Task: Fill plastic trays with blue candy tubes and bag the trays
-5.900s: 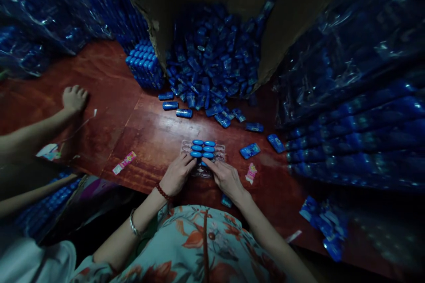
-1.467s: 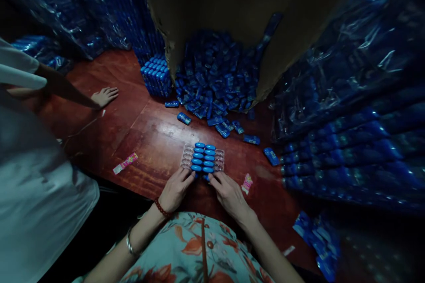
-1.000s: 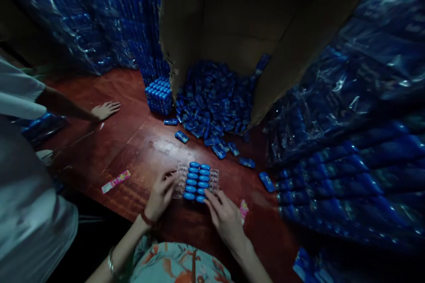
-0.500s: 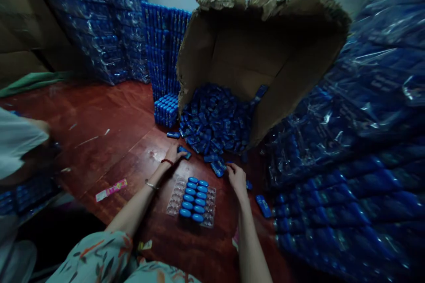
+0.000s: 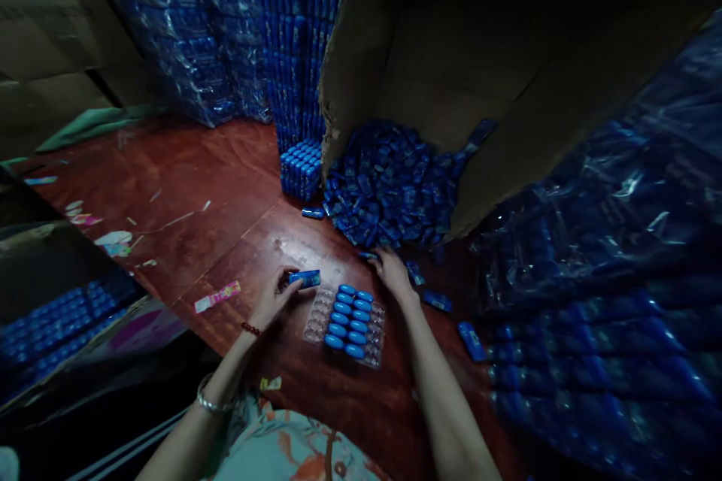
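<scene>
While left hand pinches pack by left end, right hand seems touching second pack near pile; cannot tell grip. Tray, near, between arms, apparently props ovals upright. Box, mouth facing near, likely lets pile spill.

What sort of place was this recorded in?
Likely a small packing workshop: an open cardboard box holding loose blue packs, a clear tray with two rows of blue pieces, and plastic-wrapped stacks on both sides.
</scene>
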A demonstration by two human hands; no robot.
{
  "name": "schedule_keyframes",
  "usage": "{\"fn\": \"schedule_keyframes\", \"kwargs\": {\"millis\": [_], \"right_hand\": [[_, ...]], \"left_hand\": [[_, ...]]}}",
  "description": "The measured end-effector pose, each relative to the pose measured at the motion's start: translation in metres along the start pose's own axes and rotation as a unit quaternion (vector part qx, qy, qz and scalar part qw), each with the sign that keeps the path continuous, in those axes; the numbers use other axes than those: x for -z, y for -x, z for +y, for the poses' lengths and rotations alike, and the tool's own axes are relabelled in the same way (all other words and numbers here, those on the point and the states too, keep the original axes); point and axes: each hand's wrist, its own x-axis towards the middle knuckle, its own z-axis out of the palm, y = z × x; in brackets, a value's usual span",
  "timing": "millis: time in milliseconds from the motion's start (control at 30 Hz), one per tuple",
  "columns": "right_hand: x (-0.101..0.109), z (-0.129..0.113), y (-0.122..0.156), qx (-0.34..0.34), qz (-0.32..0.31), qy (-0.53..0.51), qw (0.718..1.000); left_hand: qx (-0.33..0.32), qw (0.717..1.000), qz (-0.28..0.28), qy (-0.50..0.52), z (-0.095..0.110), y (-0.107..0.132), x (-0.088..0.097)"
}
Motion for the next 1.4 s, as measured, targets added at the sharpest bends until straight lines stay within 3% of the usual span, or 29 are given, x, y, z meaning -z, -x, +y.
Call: {"fn": "schedule_keyframes", "kwargs": {"millis": [133, 233, 333, 433, 533, 600, 667, 833, 1000, 1200, 1300, 1400], "right_hand": [[0.006, 0.003, 0.028, -0.010, 0.042, -0.032, 0.999], [0.011, 0.010, 0.064, -0.070, 0.107, -0.145, 0.981], [0.011, 0.014, 0.103, -0.184, 0.107, -0.325, 0.922], [0.008, 0.013, 0.136, -0.283, 0.071, -0.433, 0.853], [0.006, 0.009, 0.157, -0.311, 0.039, -0.525, 0.791], [0.004, 0.008, 0.164, -0.291, 0.023, -0.554, 0.780], [0.000, 0.009, 0.167, -0.273, 0.024, -0.533, 0.800], [-0.006, 0.013, 0.166, -0.264, 0.104, -0.342, 0.896], [0.001, 0.005, 0.154, -0.217, 0.139, -0.229, 0.939], [0.002, -0.001, 0.131, -0.087, 0.028, -0.082, 0.992], [0.007, -0.003, 0.125, -0.042, -0.033, 0.018, 0.998], [0.018, -0.008, 0.121, -0.020, -0.080, 0.087, 0.993]], "left_hand": [[0.007, 0.999, -0.026, -0.030, 0.010, 0.010, 0.005], [0.003, 0.998, -0.053, -0.022, 0.009, 0.010, 0.000], [0.003, 0.999, -0.052, -0.002, 0.004, 0.005, -0.009], [0.005, 0.999, -0.040, -0.011, 0.003, -0.002, -0.017], [-0.019, 0.997, -0.055, -0.048, 0.008, -0.010, -0.022], [-0.043, 0.994, -0.063, -0.085, 0.012, -0.013, -0.023], [-0.061, 0.989, -0.061, -0.118, 0.014, -0.014, -0.023], [-0.078, 0.979, -0.071, -0.175, 0.005, -0.009, -0.017], [-0.089, 0.982, -0.081, -0.145, 0.002, 0.003, -0.015], [-0.118, 0.978, -0.037, -0.170, 0.013, 0.009, -0.017], [-0.128, 0.973, -0.025, -0.189, 0.014, 0.006, -0.017], [-0.137, 0.972, -0.053, -0.181, 0.017, 0.003, -0.019]]}}
